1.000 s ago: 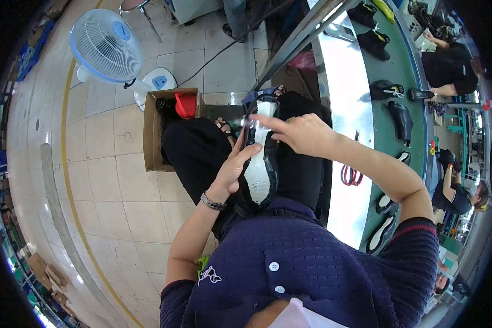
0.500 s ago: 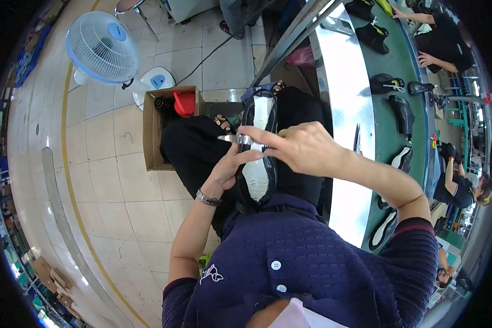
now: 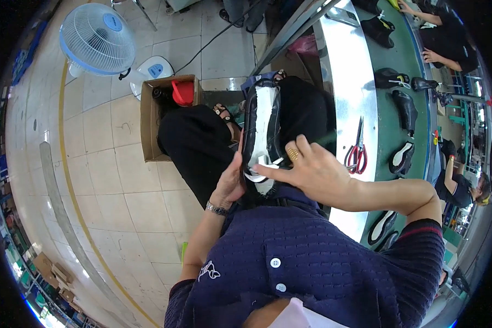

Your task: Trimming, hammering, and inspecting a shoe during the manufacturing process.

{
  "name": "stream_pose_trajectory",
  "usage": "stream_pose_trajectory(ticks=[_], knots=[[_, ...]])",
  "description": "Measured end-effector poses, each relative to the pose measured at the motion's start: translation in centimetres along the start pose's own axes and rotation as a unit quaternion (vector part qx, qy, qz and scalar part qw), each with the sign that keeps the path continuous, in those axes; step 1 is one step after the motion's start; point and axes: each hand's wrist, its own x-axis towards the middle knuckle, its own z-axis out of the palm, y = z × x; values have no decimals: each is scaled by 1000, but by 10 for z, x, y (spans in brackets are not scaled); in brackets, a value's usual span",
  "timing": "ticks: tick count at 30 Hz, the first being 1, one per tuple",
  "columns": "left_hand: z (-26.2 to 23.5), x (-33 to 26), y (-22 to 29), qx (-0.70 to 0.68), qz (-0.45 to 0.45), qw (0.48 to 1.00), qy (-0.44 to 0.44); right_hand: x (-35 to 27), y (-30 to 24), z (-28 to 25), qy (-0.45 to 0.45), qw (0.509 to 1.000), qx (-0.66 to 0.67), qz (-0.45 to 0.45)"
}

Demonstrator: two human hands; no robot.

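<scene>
Black shoe [image 3: 261, 131] held sole-up over the person's lap, long axis running away from the body, toe end far, heel end near the chest. Upper is black and glossy at the rim; the underside shows a white insole board running down the middle, with a loose white edge curling at the near end. Left hand [image 3: 232, 183] grips the shoe's near left side from below, fingers wrapped on it, metal watch band at the wrist. Right hand [image 3: 306, 169] rests on the shoe's near right side, index finger stretched across the white part, gold ring on one finger; it seems to pinch a thin tool, too small to tell. Both hands close together, clamped on the shoe. Right of the shoe, a metal-edged green worktop [image 3: 391, 131] carries red-handled scissors [image 3: 358, 153] and more black shoes [image 3: 405, 106]. Left of the shoe, a cardboard box [image 3: 150, 117] on the tiled floor; beyond it a white fan [image 3: 97, 38].
</scene>
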Motion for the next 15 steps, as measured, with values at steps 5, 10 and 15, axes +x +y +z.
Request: stream_pose_trajectory(ticks=[5,10,15], knots=[[29,2,8,62,40,997,16,4,21,7,-9,996,88,3],[44,0,6,167,97,978,74,15,47,7,-60,987,140,-46],[8,0,-5,280,54,944,164,22,35,-46,-10,991,135,-25]])
